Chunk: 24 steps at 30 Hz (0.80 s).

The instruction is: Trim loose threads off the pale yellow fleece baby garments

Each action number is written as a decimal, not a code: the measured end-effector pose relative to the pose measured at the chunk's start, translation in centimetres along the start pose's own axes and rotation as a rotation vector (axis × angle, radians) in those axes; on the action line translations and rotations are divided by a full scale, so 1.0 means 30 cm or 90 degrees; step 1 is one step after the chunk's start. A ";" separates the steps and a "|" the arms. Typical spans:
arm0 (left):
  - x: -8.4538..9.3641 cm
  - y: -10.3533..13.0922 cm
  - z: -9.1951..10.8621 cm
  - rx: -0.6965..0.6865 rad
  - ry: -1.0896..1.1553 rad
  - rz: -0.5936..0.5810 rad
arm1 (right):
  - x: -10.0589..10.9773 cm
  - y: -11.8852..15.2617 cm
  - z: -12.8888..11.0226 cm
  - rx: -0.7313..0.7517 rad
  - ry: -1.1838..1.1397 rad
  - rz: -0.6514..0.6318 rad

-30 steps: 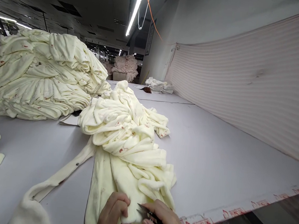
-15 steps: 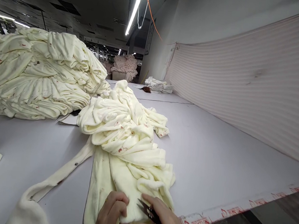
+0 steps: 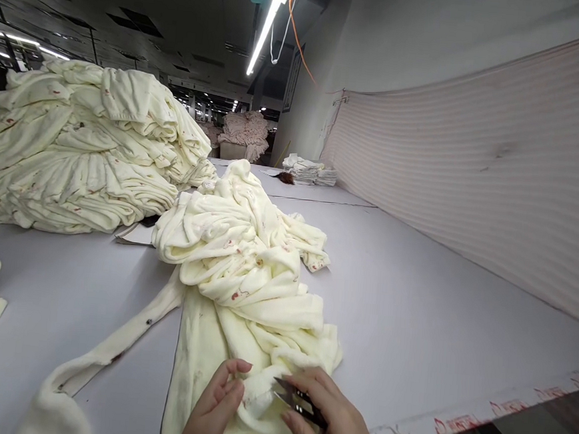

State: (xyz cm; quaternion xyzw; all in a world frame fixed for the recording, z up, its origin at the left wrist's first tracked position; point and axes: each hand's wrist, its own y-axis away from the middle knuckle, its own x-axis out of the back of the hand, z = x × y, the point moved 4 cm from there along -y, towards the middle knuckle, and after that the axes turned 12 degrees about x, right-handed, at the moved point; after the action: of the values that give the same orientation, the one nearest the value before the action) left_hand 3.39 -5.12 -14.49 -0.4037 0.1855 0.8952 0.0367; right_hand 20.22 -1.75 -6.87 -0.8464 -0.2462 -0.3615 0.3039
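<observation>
The right hand (image 3: 332, 407) was closed around a pair of dark snips (image 3: 310, 411), fingers and thumb clamped on them, the two blade tips parted and pointing left. Just to the left, the left hand (image 3: 214, 405) had its thumb and forefinger at the edge of the pale yellow cloth (image 3: 244, 287); I couldn't tell whether they were pinched on it. That cloth lay bunched along the near middle of the table (image 3: 413, 307), its near end under the hands, with faint reddish lettering close to the near edge. A narrow pale strip (image 3: 127, 338) trailed from the heap toward the near left. On the far left rose a big pile of similar cloth (image 3: 88, 154). Well beyond the hands, folded white pieces (image 3: 303, 169) sat beside a reddish-brown tuft (image 3: 286, 177), and a striped sheet (image 3: 474, 165) covered the wall on the right.
</observation>
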 end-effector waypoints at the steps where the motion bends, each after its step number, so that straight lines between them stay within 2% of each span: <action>1: -0.005 0.002 0.001 0.000 0.000 -0.002 | -0.002 0.003 -0.009 0.011 0.031 -0.004; 5: -0.004 0.002 0.005 0.000 -0.054 0.002 | -0.010 -0.014 -0.026 -0.002 0.118 -0.037; 9: 0.016 0.000 0.007 0.000 -0.102 0.008 | -0.008 -0.034 -0.026 -0.024 0.075 -0.047; 15: -0.006 0.008 0.018 0.007 -0.046 -0.031 | -0.001 -0.019 -0.008 -0.054 0.044 -0.043; 17: -0.020 0.009 0.019 0.017 -0.015 -0.049 | -0.002 -0.011 -0.015 -0.034 0.048 -0.043; 21: -0.033 0.009 0.017 0.025 -0.035 -0.044 | -0.023 -0.002 -0.043 0.043 0.186 -0.052; 24: -0.024 0.006 0.014 0.013 -0.085 -0.016 | -0.041 0.003 -0.049 0.062 0.279 -0.036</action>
State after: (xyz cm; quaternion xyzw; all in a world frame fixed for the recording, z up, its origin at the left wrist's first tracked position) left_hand 3.55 -5.08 -13.66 -0.3451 0.1866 0.9176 0.0642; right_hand 18.83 -3.09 -7.02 -0.7246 -0.2149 -0.5329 0.3805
